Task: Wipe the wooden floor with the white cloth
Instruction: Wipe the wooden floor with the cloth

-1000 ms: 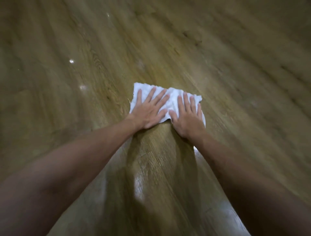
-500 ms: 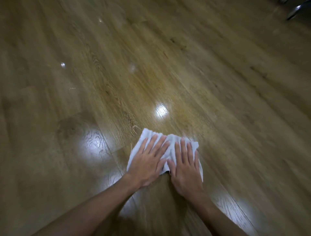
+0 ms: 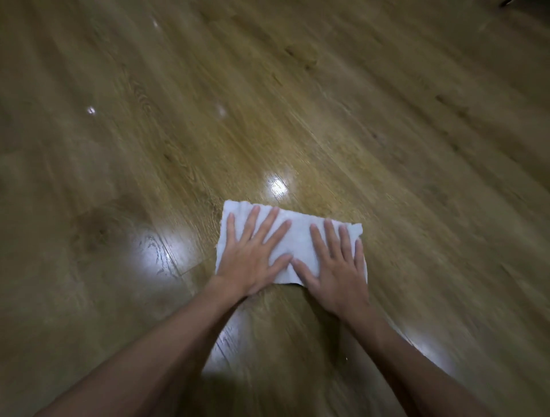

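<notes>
The white cloth (image 3: pixel 298 240) lies flat on the wooden floor (image 3: pixel 297 119), a little below the middle of the head view. My left hand (image 3: pixel 253 259) presses down on its left half with the fingers spread. My right hand (image 3: pixel 337 268) presses flat on its right half, fingers apart and pointing away from me. The two thumbs nearly meet at the cloth's near edge. Both forearms reach in from the bottom of the view. Much of the cloth is hidden under my palms.
Glossy brown planks run diagonally all around, with bright light reflections at the left (image 3: pixel 145 253), ahead of the cloth (image 3: pixel 276 186) and near my right forearm (image 3: pixel 428 348). A dark object (image 3: pixel 509 3) shows at the top right corner.
The cloth first dropped lower in the view, closer to me, then slid slightly forward. My hands have spread further apart and the cloth now lies wider and flatter.
</notes>
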